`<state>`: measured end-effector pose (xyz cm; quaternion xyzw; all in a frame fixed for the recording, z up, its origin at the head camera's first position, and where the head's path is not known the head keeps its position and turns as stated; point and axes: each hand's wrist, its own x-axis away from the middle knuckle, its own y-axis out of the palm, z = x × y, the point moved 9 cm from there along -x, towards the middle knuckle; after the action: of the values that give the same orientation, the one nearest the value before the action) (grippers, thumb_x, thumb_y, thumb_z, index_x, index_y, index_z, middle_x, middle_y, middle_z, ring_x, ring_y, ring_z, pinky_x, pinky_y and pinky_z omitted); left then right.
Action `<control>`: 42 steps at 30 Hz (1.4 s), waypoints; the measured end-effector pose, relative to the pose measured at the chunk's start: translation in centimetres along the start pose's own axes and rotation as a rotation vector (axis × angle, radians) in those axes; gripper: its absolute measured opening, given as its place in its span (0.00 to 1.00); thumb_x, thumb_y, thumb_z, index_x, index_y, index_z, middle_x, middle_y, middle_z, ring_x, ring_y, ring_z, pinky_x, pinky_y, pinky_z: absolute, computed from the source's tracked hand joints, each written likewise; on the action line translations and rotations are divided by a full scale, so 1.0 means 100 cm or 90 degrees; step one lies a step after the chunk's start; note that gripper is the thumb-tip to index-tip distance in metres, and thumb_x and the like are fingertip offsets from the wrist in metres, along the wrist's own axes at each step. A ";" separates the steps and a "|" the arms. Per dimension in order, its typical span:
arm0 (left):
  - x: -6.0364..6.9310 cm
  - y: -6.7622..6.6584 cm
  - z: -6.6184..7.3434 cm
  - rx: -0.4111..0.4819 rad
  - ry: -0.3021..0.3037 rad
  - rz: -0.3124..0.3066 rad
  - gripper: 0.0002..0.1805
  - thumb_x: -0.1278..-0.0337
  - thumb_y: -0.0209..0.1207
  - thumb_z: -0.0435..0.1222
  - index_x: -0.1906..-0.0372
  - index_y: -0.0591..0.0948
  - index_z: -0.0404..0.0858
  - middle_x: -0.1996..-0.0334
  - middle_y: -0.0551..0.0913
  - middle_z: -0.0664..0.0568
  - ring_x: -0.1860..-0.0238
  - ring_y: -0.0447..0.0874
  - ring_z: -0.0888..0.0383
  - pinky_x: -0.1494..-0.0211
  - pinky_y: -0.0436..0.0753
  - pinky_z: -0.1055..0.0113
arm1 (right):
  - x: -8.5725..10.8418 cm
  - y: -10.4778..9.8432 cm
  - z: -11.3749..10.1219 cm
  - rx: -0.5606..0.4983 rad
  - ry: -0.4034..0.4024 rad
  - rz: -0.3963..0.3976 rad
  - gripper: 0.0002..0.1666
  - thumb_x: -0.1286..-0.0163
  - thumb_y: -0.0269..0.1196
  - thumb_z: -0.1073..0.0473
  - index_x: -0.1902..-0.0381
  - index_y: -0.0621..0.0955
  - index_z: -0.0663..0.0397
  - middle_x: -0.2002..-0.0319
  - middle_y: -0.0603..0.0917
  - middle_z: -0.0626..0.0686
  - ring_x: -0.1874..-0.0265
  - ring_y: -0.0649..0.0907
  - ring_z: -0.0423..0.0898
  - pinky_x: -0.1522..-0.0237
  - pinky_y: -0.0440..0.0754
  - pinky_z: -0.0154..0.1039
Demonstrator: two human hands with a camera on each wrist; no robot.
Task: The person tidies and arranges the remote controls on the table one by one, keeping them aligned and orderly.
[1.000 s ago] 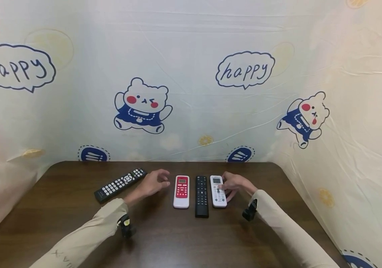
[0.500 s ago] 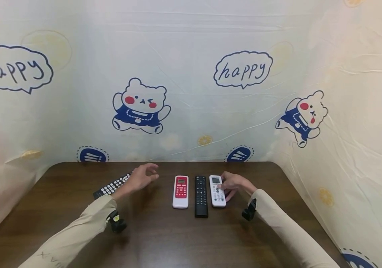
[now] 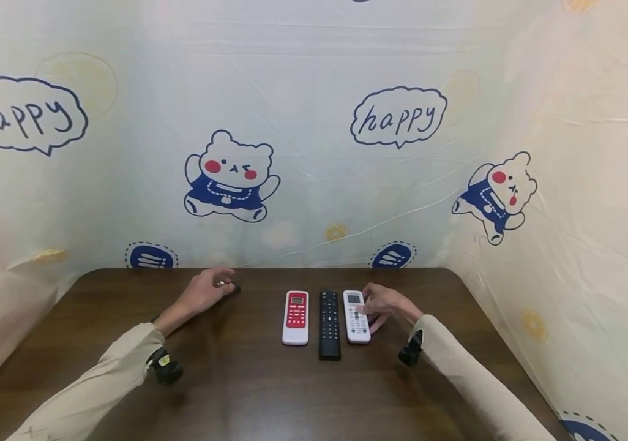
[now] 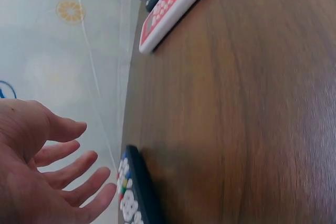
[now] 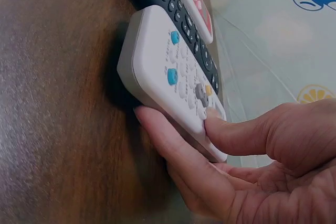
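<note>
Right hand [image 3: 384, 302] is pinching the third aligned remote [image 3: 355, 323]; left hand [image 3: 201, 294], loosely spread, empty, is hovering over the outlying fourth remote [image 4: 138, 190].

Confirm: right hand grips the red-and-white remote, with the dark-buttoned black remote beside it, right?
Not quite: the right hand grips the white remote, as the right wrist view shows, not the red-and-white remote. The dark-buttoned black remote lies beside the held remote.

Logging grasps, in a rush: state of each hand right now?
Left hand: open, holding nothing.
Right hand: closed, holding the white remote.
</note>
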<state>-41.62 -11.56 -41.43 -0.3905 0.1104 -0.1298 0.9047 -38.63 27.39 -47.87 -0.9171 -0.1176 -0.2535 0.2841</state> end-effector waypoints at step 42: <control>0.015 -0.016 -0.067 -0.129 -0.091 -0.130 0.30 0.28 0.63 0.38 0.34 0.72 0.20 0.37 0.76 0.21 0.41 0.79 0.31 0.41 0.79 0.33 | 0.005 0.006 0.002 -0.037 -0.003 -0.059 0.32 0.21 0.58 0.68 0.25 0.61 0.65 0.48 0.77 0.69 0.52 0.86 0.61 0.59 0.92 0.51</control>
<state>-42.50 -17.66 -44.92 -0.4969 0.0178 -0.1812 0.8485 -37.94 27.05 -47.99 -0.9192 -0.1530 -0.2677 0.2451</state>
